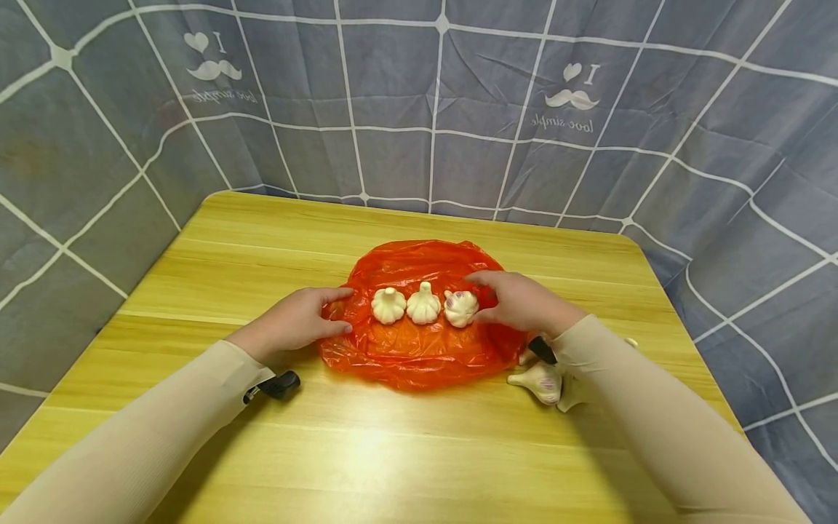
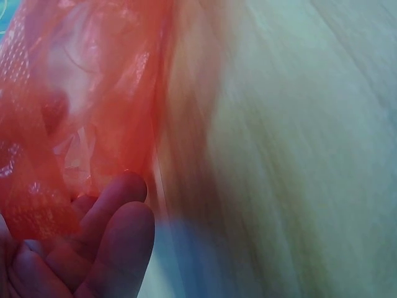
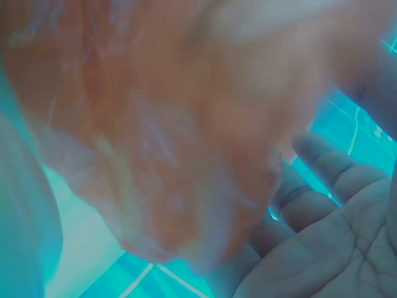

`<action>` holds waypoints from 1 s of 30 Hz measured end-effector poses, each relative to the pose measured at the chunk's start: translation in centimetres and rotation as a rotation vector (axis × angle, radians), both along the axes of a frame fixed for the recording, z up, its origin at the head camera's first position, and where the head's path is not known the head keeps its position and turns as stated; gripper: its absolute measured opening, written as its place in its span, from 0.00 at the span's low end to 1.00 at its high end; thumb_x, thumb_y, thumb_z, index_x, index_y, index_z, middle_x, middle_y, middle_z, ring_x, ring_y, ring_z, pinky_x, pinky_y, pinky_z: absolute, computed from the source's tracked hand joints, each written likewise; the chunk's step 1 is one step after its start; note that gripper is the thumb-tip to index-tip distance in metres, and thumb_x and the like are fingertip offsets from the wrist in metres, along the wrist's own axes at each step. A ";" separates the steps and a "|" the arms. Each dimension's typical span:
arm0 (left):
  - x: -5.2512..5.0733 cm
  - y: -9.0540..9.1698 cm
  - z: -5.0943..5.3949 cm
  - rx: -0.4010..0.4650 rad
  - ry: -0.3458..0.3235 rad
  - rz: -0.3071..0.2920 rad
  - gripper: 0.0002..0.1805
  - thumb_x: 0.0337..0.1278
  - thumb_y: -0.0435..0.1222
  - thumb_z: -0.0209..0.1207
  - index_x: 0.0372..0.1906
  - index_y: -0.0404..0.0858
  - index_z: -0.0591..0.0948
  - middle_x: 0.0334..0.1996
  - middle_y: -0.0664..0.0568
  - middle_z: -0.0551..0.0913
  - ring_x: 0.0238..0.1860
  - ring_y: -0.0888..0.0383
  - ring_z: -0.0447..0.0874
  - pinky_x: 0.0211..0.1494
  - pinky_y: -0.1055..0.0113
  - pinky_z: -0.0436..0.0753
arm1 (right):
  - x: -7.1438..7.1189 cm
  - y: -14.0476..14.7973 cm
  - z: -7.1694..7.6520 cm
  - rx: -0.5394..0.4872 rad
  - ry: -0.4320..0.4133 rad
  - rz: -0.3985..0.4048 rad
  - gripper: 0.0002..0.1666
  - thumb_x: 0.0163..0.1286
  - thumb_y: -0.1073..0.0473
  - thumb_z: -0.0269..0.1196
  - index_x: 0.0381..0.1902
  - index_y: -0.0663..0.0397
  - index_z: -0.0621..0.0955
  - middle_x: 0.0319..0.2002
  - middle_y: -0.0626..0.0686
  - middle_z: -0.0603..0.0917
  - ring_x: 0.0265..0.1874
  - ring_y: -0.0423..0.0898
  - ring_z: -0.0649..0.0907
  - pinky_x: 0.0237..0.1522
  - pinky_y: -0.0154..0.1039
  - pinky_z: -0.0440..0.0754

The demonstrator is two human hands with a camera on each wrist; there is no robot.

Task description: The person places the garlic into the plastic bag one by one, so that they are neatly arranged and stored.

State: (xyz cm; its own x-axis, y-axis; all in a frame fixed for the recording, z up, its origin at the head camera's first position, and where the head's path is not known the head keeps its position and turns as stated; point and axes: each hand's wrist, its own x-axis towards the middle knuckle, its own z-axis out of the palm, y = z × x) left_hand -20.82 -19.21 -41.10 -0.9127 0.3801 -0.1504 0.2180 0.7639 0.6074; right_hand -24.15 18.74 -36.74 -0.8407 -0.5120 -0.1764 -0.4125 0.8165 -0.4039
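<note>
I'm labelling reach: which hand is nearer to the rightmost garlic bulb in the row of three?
Right. The right hand is close beside the rightmost bulb, on its right; the left hand is farther off, at the left edge of the red bag.

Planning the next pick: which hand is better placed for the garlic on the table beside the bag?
Right, probably: the right hand is nearer to that garlic; the left hand is across the bag from it.

1. Extends left arm (image 1: 147, 433) and right arm (image 1: 668, 415) forward, both sleeved, angled inward.
2. Turns left hand (image 1: 294, 318) inward, thumb (image 1: 335, 328) and forefinger (image 1: 337, 293) parted.
3. Mirrors that with right hand (image 1: 524, 300), likewise parted, facing inward.
</note>
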 end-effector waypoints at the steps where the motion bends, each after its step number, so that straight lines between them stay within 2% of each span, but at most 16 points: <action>1: 0.0 0.0 0.0 0.001 0.000 0.000 0.42 0.65 0.47 0.69 0.80 0.40 0.69 0.73 0.39 0.76 0.59 0.46 0.78 0.72 0.43 0.75 | 0.1 0.1 0.2 0.000 0.000 0.001 0.42 0.67 0.56 0.75 0.76 0.55 0.73 0.68 0.60 0.81 0.62 0.60 0.82 0.70 0.60 0.77; 5: 0.0 0.0 0.1 0.003 -0.004 0.000 0.42 0.65 0.47 0.69 0.80 0.41 0.69 0.73 0.39 0.75 0.60 0.46 0.78 0.72 0.43 0.75 | 0.3 0.7 1.0 -0.015 -0.012 0.003 0.41 0.68 0.57 0.74 0.76 0.55 0.72 0.68 0.60 0.81 0.60 0.61 0.83 0.67 0.60 0.79; 13: 0.1 0.0 0.2 -0.008 -0.001 0.000 0.41 0.65 0.47 0.68 0.80 0.40 0.69 0.73 0.38 0.75 0.56 0.46 0.77 0.69 0.45 0.76 | 0.9 1.8 1.7 -0.046 -0.003 0.022 0.41 0.69 0.57 0.73 0.76 0.56 0.72 0.72 0.61 0.78 0.65 0.63 0.81 0.69 0.62 0.78; 18: 0.1 0.1 0.2 -0.009 -0.006 0.000 0.41 0.65 0.47 0.68 0.80 0.40 0.69 0.73 0.38 0.75 0.57 0.47 0.78 0.70 0.45 0.76 | 1.2 3.0 1.9 -0.070 0.008 -0.008 0.40 0.69 0.57 0.72 0.76 0.56 0.72 0.71 0.61 0.79 0.66 0.63 0.80 0.69 0.63 0.77; 23: 0.1 0.2 0.2 -0.018 -0.012 0.003 0.42 0.65 0.47 0.69 0.80 0.41 0.69 0.73 0.38 0.76 0.53 0.47 0.77 0.64 0.50 0.77 | 1.6 4.5 2.3 -0.084 0.002 -0.046 0.40 0.70 0.57 0.71 0.77 0.54 0.72 0.70 0.61 0.79 0.67 0.64 0.79 0.68 0.64 0.77; 30: 0.1 0.2 0.2 -0.019 -0.008 0.000 0.41 0.66 0.47 0.68 0.80 0.40 0.69 0.71 0.38 0.77 0.54 0.47 0.77 0.65 0.49 0.77 | 2.0 6.3 2.8 -0.090 0.009 -0.070 0.40 0.70 0.57 0.71 0.77 0.53 0.72 0.72 0.61 0.77 0.67 0.65 0.77 0.66 0.65 0.78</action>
State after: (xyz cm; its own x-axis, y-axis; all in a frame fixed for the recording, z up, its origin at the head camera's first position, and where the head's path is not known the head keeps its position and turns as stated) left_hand -20.70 -19.03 -40.88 -0.9112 0.3775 -0.1649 0.2136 0.7753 0.5944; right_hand -22.11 25.06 -33.98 -0.8763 -0.4653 -0.1251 -0.3595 0.8042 -0.4733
